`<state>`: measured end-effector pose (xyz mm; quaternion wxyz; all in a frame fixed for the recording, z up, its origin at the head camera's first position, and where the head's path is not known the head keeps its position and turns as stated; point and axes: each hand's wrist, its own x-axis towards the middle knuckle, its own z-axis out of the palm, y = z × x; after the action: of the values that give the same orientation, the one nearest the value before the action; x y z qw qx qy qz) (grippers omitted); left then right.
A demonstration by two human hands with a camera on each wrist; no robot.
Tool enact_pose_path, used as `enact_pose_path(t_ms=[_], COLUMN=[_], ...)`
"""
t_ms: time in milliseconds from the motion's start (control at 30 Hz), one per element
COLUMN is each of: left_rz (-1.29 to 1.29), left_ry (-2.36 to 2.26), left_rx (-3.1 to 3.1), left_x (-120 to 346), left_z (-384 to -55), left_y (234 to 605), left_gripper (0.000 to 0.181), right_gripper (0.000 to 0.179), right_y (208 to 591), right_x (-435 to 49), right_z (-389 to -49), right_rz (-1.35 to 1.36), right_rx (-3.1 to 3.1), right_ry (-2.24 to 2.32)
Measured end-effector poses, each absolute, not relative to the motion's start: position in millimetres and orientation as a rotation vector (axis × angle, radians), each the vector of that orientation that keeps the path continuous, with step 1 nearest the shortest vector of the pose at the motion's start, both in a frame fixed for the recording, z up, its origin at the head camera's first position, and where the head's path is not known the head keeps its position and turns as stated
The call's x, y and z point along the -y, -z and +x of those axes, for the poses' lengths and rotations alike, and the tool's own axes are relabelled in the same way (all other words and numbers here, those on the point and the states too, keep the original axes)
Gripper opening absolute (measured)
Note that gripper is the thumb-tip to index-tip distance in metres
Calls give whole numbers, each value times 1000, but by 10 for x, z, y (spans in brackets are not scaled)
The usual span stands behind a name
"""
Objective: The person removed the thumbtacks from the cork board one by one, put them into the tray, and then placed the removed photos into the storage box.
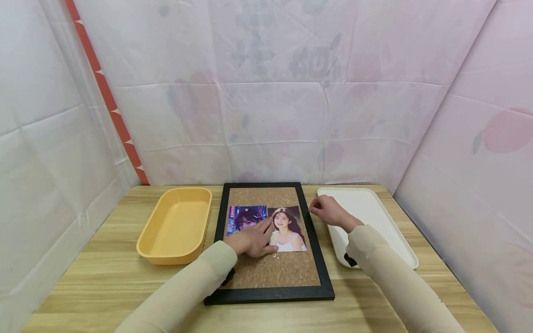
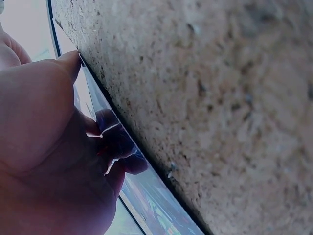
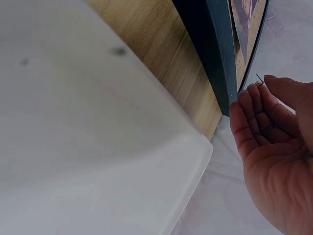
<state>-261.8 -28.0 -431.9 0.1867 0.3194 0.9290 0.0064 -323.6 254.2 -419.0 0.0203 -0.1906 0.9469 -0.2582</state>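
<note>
1. Corkboard (image 1: 287, 273): speckled brn, w/ blk frame (image 1: 270, 294).
2. L photo (image 1: 250, 217): purple, blue & pink; R photo (image 1: 287, 233): dk & white.
3. L tray (image 1: 176, 226): yellow-orange; R tray (image 1: 374, 222): white.
4. Tabletop (image 1: 104, 282): lt brn, streaky wood grain.
5. Backdrop (image 1: 270, 111): off-white, pink & grey prints (v. washed-out); red strip (image 1: 107, 92) w/ white marks.
6. Sleeves (image 1: 187, 291): pale cream.

- Reaches in from the bottom left with the left arm (image 1: 183, 291), sleeved to the wrist.
- Lays the left hand (image 1: 256, 238) palm down just below the middle, with fingers straight toward the upper right and thumb out.
- Extends the right arm (image 1: 395, 273), also sleeved, from the bottom right.
- Holds the right hand (image 1: 331, 212) right of centre, with fingers curled and thumb-tip in a pinch.
</note>
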Motion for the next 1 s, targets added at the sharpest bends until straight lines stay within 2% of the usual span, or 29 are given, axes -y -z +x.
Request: enact_pose_path(t_ms=[1000], left_rz=[899], left_ry=[-30], left_rx=[-2614], left_x=[274], left_z=[-2613], left_y=[4315], left_gripper=[79], right_gripper=[17], right_y=[4183], right_x=[-2621], right_z=[-3209], right_rz=[-590], right_rx=[-2934], right_ry=[807])
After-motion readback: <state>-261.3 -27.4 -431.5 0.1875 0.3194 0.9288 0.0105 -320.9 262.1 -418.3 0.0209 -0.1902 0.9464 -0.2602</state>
